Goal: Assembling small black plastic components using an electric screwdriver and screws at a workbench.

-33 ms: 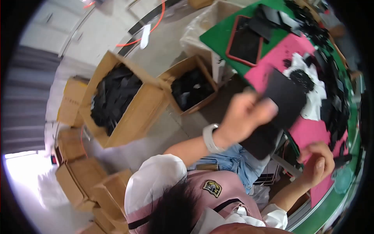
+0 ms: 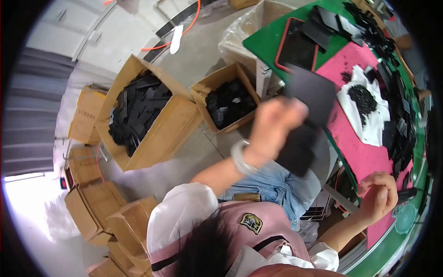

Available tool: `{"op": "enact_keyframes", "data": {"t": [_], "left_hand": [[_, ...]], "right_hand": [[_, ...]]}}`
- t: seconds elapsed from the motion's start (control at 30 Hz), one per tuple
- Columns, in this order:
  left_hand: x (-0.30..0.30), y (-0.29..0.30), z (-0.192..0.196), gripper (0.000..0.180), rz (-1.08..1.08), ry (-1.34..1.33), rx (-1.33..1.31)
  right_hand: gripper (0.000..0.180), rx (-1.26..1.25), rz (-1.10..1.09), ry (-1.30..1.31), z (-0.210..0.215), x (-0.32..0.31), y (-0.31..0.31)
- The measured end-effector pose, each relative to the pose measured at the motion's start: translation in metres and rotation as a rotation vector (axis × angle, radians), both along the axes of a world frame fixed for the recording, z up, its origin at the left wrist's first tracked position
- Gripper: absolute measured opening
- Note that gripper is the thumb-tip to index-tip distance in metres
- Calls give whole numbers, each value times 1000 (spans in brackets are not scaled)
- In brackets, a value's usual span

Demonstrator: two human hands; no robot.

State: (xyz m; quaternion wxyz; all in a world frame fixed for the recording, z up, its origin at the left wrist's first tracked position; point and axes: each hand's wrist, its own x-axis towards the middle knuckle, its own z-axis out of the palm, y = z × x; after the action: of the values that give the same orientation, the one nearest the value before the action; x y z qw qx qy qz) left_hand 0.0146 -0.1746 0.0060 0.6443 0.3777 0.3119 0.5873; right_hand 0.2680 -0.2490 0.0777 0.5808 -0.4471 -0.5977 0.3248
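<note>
1. The left hand (image 2: 275,124), blurred and wearing a pale wristband (image 2: 241,158), grips a black two-panel piece (image 2: 313,94) between thumb and fingers.
2. That piece is in the air, over the person's lap and the near edge of a green table (image 2: 260,45). One panel reaches up toward the table; the other hangs down in front of the blue jeans (image 2: 277,193).
3. The right hand (image 2: 381,195) is at the table's near right side, over a pink mat (image 2: 357,158), its fingers loosely curled. A dark object (image 2: 407,195) lies right beside its knuckles; whether the hand grasps it, I cannot tell.
4. A round, pale green mesh item (image 2: 406,218) is just below that dark object.
5. On the mat, a white cloth (image 2: 370,134) bears a pile of tiny black bits (image 2: 362,99). A heap of larger black parts (image 2: 396,138) runs along the cloth's right side.
6. At the table's far left corner lies a phone-shaped slab with a red edge (image 2: 297,48), with flat dark plates (image 2: 317,33) partly on it.
7. On the floor to the left stand a large open carton (image 2: 159,134) and a smaller open carton (image 2: 240,121), both filled with black pieces. More brown cardboard boxes (image 2: 104,203) stand at lower left.
</note>
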Motion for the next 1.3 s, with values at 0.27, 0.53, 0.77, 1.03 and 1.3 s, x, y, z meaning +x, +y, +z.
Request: {"op": "enact_keyframes", "data": {"t": [0.27, 0.53, 0.77, 1.03, 1.3], "left_hand": [[-322, 2, -132, 35, 992, -173, -352], [-515, -91, -295, 57, 643, 1237, -618], [-378, -37, -265, 52, 826, 1918, -460], [-191, 26, -118, 18, 680, 1004, 54], [20, 18, 14, 59, -254, 184, 236]], "right_hand": [[13, -202, 117, -470, -9, -32, 4], [6, 4, 267, -475, 8, -37, 40], [31, 312, -542, -1069, 12, 31, 144], [44, -120, -645, -908, -27, 134, 226], [42, 491, -544, -1105, 0, 24, 65]]}}
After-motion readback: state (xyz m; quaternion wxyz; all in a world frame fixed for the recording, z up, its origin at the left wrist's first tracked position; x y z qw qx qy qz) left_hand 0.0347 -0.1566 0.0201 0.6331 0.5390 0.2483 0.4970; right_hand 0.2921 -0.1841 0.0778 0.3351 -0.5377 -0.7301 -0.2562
